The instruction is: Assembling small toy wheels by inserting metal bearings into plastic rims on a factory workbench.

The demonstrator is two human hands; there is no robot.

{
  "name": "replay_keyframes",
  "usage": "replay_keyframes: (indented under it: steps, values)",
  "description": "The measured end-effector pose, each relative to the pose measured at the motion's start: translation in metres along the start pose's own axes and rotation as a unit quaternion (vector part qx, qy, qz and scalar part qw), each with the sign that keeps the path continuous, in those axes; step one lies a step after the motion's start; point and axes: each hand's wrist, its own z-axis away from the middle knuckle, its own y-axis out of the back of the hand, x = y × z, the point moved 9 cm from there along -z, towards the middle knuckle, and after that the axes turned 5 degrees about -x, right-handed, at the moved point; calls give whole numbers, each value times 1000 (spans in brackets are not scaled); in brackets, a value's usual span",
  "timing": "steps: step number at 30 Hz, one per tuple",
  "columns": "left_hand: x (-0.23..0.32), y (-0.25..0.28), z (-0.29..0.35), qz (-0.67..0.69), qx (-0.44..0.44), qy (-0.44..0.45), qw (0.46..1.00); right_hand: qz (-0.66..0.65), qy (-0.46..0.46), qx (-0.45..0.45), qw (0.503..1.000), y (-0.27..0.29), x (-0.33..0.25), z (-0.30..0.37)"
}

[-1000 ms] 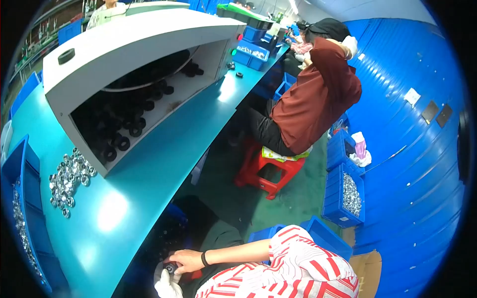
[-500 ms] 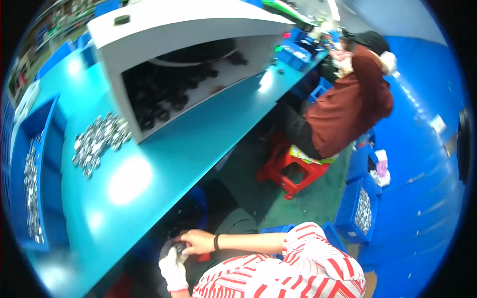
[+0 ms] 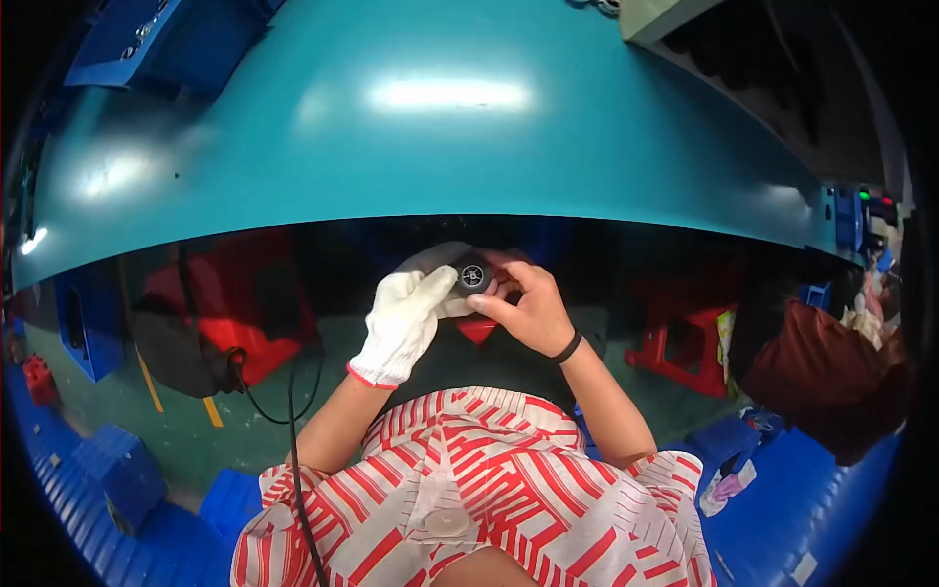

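Nearest, at 6 o'c from the wheel (image 3: 471, 278), is the red-&-white striped shirt (image 3: 489, 460); a blk cord (image 3: 295, 460) runs up past it at abt 7. The wheel sits just this side of the table's near edge, roughly mid-view: small, blk tyre, silver spoked hub turned to the cam. Both hands have it. L hand (image 3: 399, 318), in a white glove w/ red cuff, comes in from 8 & grips the wheel's L edge, thumb against it; R hand (image 3: 533, 308), bare w/ a blk wristband (image 3: 569, 347), comes from 4 & pinches the R side w/ thumb & fingers. Some fingertips hidden/dark, can't tell exact contact there. Farther out: red seat (image 3: 279, 357) at 9, blue bin (image 3: 122, 474) on the floor at 8, red stool (image 3: 709, 377) btwn 3 & 4, then a co-worker's brown-red top (image 3: 817, 372) beyond it. Shiny teal table (image 3: 440, 161) spreads across 12. Farthest: blue tray (image 3: 201, 49) w/ shiny bits at 10, pale box (image 3: 665, 18), dark inside, at 1.
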Motion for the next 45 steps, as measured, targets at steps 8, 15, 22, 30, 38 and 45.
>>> replay_keyframes:
  steps: [8, 15, 22, 30, 38, 45]
  values:
    - [-6, 16, 6, 3, -7, 11, 1000, 14, 22, -33, 999, -14, -9, -2]
    - [-7, 15, 12, 55, -8, 11, 998, -122, -8, -38, 992, -17, 2, 4]
    - [-7, 19, 14, -61, 48, 0, 997, -222, -57, -65, 971, -28, 19, 7]
    - [-14, 17, 17, 4, 6, 7, 1000, 126, 188, 67, 972, -13, -35, 14]
    - [-9, 15, 18, -30, -13, -15, 999, 68, 132, 65, 987, -10, -26, 16]
    - [-12, 12, 18, -38, -22, 6, 999, 49, 103, 45, 992, -13, -18, 17]
